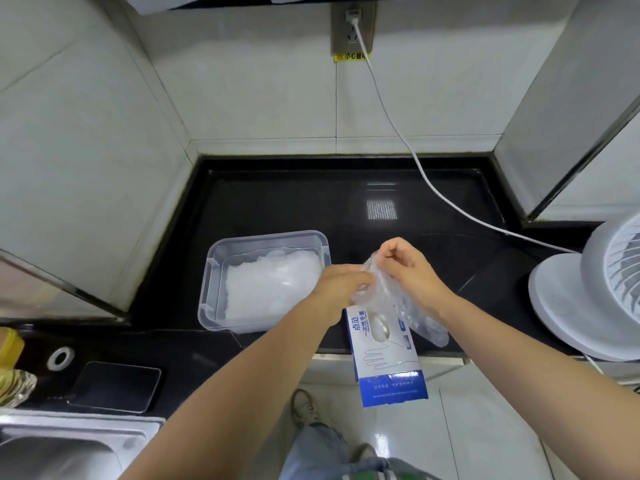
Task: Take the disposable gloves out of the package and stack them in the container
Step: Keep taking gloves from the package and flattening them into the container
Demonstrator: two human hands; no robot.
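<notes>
A clear plastic container (212,282) stands on the black counter and holds a pile of translucent gloves (273,284). Just right of it, both hands pinch one thin clear glove (414,313) in the air. My left hand (341,285) grips its left edge and my right hand (405,263) pinches its top; the glove's fingers hang down to the right. Below the hands, the white and blue glove box (388,368) juts over the counter's front edge, its top partly hidden behind the glove.
A white fan (588,296) stands at the right, its white cable (426,174) running up to a wall socket. A steel sink (62,448), a dark phone (116,386) and a bottle (12,344) lie at the lower left. Tiled walls close in the counter.
</notes>
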